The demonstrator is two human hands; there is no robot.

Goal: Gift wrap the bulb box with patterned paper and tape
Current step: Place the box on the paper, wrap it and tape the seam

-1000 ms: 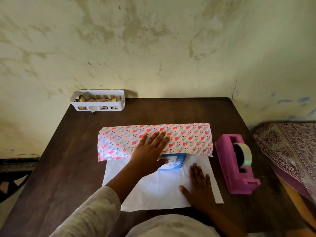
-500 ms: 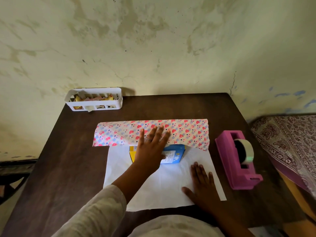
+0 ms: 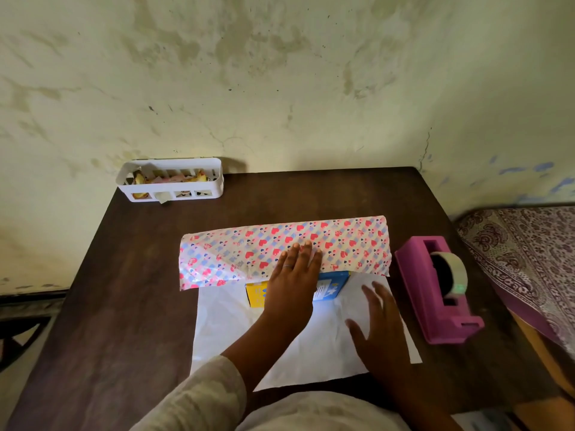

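On the dark brown wooden table [image 3: 130, 306], the blue and yellow cardboard bulb box [image 3: 331, 286] lies near the middle of a sheet of heart-patterned wrapping paper [image 3: 342, 244], whose far part is folded toward the person over the box top, its white underside spread in front. The left hand [image 3: 292, 281] lies flat with fingers straight, pressing that folded flap down onto the box; the right hand [image 3: 378, 334] is open with fingers spread over the white near portion, holding nothing (whether it touches the sheet or floats just above I cannot tell, as it is blurred). I judge the step in hand to be the first wrap around the box, with the near half not yet brought up. The next move probably calls for lifting the near edge over to overlap the flap, keeping the left palm down until tape is on. The pink plastic tape dispenser [image 3: 435, 293] stands just right of the paper, within easy reach. Room is freest left of the sheet; the white slotted plastic basket [image 3: 171, 183] sits well apart at the far left corner against the wall.
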